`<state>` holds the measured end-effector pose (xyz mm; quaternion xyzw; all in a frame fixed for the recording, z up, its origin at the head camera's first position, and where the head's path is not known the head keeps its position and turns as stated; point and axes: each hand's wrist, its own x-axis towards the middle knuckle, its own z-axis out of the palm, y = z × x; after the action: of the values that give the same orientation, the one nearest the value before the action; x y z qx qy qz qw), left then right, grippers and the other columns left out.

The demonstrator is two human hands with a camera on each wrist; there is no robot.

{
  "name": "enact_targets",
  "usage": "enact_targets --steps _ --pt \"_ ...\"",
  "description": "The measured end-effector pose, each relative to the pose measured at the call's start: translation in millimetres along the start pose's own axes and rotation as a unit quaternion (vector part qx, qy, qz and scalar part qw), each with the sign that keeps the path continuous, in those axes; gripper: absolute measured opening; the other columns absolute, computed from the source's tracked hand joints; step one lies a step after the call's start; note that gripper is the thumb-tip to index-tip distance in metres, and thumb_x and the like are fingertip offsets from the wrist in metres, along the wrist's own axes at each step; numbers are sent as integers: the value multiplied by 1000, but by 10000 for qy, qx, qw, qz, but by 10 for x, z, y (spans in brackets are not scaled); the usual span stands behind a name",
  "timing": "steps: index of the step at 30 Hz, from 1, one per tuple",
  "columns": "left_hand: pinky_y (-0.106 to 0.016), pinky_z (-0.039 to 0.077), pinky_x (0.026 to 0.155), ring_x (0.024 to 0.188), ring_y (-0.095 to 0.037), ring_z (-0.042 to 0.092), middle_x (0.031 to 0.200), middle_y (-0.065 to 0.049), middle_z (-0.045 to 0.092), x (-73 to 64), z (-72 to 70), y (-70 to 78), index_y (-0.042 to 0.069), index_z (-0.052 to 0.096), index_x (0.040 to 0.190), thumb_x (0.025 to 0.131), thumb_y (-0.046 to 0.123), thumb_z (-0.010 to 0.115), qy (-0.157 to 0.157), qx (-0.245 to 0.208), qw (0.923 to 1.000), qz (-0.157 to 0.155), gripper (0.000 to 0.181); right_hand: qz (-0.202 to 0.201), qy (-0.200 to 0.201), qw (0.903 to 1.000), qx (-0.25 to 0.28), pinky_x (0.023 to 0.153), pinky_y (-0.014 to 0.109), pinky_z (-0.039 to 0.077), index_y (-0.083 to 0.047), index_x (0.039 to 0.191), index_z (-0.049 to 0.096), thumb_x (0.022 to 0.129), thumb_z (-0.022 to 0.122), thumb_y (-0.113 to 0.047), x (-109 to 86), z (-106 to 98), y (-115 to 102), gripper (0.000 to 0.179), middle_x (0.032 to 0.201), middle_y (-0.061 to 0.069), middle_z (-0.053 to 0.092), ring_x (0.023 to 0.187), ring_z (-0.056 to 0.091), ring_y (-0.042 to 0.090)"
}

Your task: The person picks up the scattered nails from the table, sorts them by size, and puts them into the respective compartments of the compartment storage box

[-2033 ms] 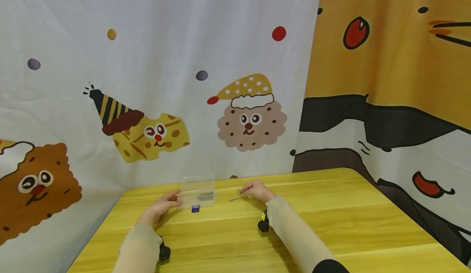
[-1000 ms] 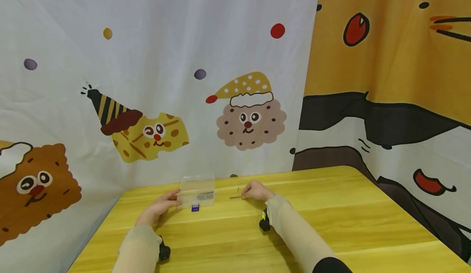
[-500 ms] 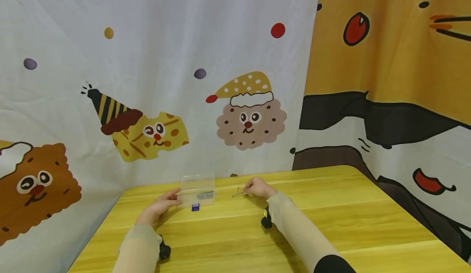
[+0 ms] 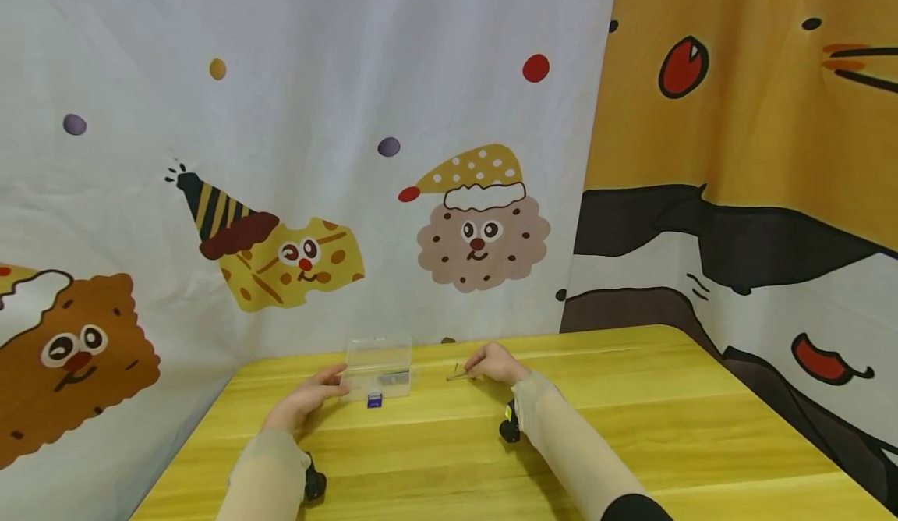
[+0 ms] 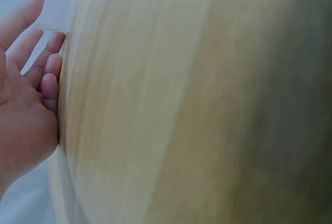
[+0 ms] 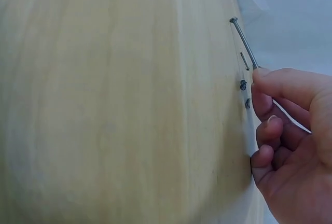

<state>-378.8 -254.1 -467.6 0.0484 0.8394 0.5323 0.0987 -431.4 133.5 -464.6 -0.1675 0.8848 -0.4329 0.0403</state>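
Observation:
My right hand pinches a long metal nail between thumb and fingertips, its flat head pointing away from the hand. In the right wrist view a smaller nail and two dark screw-like pieces lie on the table beside the fingertips. My left hand rests at the left side of a clear plastic box, thumb and fingers extended with the tips right at its wall. The box's transparent lid stands up at the back. Inside lies a grey metal piece.
A small blue rectangle shows at the box's front. The yellow wood-grain table ends at a printed cartoon curtain behind. Black wrist cameras sit under both sleeves.
The right fingers have come together on the long nail at its right end and drawn it slightly to the right. The left hand stays at the box; the head view has shifted a little.

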Motion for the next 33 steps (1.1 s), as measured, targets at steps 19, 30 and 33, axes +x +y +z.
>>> enact_targets --steps 19,30,33 --pt "-66 18 108 138 -49 22 149 -35 24 23 -6 -6 1 29 151 94 18 64 -62 -53 10000 32 70 -4 81 9998 -172 83 35 50 0 91 77 84 70 -2 11 -79 21 9 94 7 72 89 61 17" --pt "-66 19 107 137 -49 24 149 -34 26 32 -20 -36 2 28 152 94 21 65 -72 -5 10000 14 71 -22 272 9986 447 97 48 45 5 102 74 91 61 -1 37 -138 -52 17 107 16 69 110 59 34" --pt "-66 20 107 136 -50 25 148 -34 27 23 -16 -43 2 29 152 94 21 66 -47 -5 10000 7 71 -55 254 9984 498 100 50 43 5 105 73 93 61 -4 42 -138 -68 19 111 17 68 114 57 36"
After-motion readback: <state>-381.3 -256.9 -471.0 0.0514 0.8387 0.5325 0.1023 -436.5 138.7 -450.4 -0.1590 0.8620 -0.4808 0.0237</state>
